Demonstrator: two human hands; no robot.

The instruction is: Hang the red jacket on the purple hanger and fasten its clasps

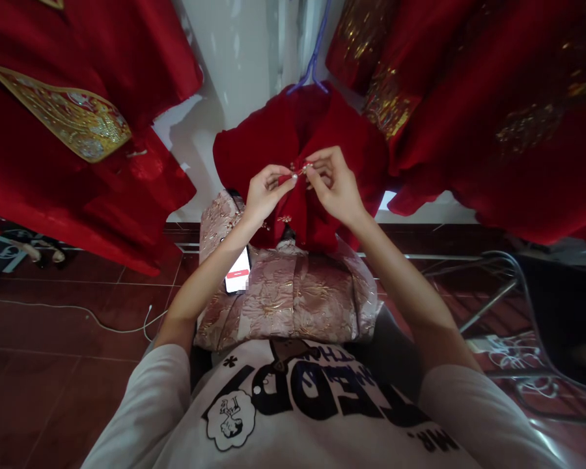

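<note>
Both my hands are up at the front of a short, deep-red, velvety-looking garment (254, 143), hanging straight ahead of me on a thin purple plastic-looking hanger (316, 52). My left hand (266, 192) is closed to a thumb-and-finger pinch right at a small, round, white pearl-like bead (294, 176); my right hand (336, 185) pinches just beside it, on the narrow red cloth fastening (301, 172) near a second bead. How much of it each fingertip covers, I can't tell.

The cloth looks soft and light, I'd judge, ready to sag and follow any tug. The beads look hard, smooth, apt to slip. Best hold: the fastening's ends close to the beads, gently, as the stitching may be delicate.

Just below my grip, a small gold ornament (284, 219) on the front could snag. Lower again, the hem meets a pink-and-gold brocade bundle (273, 293), with a black-edged phone (237, 277) beside my left forearm. Right of my grip, a gold-embroidered red hanging garment (469, 150) crowds in close; leftward, white wall (234, 71) shows before the gold-trimmed red garment (68, 176), leaving more elbow room.
</note>
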